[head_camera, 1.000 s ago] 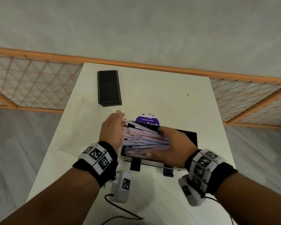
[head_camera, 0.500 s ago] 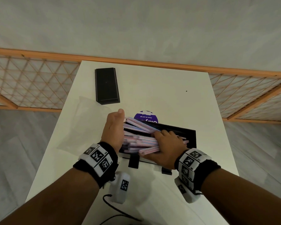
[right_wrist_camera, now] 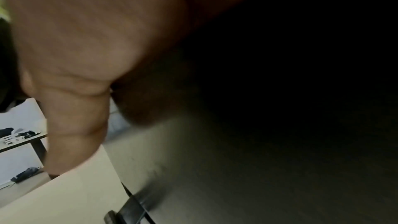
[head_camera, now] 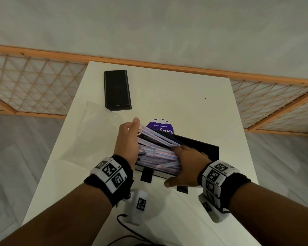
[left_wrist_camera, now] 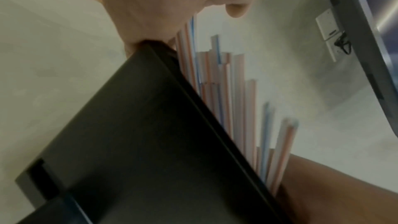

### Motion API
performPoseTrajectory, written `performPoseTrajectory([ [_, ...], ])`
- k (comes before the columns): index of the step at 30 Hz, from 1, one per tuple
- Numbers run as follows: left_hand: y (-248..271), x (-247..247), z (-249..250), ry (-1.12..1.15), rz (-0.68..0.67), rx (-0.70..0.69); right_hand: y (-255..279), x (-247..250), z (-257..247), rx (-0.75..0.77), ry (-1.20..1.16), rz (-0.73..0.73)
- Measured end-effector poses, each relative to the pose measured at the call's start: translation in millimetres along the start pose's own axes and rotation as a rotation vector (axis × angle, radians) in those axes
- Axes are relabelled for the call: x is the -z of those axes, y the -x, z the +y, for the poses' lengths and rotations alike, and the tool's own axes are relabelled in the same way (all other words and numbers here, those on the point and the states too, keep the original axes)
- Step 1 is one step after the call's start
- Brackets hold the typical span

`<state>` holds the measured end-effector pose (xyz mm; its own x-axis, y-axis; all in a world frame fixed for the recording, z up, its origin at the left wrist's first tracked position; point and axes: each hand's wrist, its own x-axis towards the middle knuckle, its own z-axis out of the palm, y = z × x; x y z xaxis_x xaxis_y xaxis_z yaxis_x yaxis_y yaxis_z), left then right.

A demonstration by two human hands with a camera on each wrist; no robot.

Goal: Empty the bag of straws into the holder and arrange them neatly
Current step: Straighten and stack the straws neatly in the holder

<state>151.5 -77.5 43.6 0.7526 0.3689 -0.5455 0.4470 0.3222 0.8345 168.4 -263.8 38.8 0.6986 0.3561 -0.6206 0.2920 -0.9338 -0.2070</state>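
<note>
Lying flat at the far left of the white table, a clear empty bag spreads beside a black lid set further back. Next comes the left hand, fingers straight and together, its palm pressed against the left ends of the straws. Those pink-and-blue striped straws lie heaped lengthwise in the black holder, several sticking up at a slant over its far wall. Behind the holder sits a purple round sticker. On the right, the right hand rests on the pile, fingers bent down over the straws and thumb stretched along the holder's near edge
</note>
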Motion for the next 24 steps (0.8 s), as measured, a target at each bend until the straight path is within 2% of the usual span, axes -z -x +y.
performPoseTrajectory([
  [4, 4.6, 0.0, 1.0, 0.05, 0.001, -0.03, -4.0, 11.2, -7.3, 0.049, 0.019, -0.04],
  [9, 0.2, 0.4, 1.5, -0.003, 0.012, -0.035, -14.2, 24.6, -19.1, 0.018, 0.081, -0.175],
  [19, -6.4, 0.2, 9.8, -0.017, 0.098, -0.114, -18.5, 33.3, -35.6, 0.012, 0.011, -0.1],
  [21, -7.5, -1.2, 13.1, -0.086, 0.081, -0.151, -18.5, 36.0, -34.9, 0.013, -0.007, -0.047],
  [24, -10.9, -3.3, 11.7, -0.386, -0.005, -0.189, -12.8, 38.7, -31.2, -0.016, -0.01, -0.029],
])
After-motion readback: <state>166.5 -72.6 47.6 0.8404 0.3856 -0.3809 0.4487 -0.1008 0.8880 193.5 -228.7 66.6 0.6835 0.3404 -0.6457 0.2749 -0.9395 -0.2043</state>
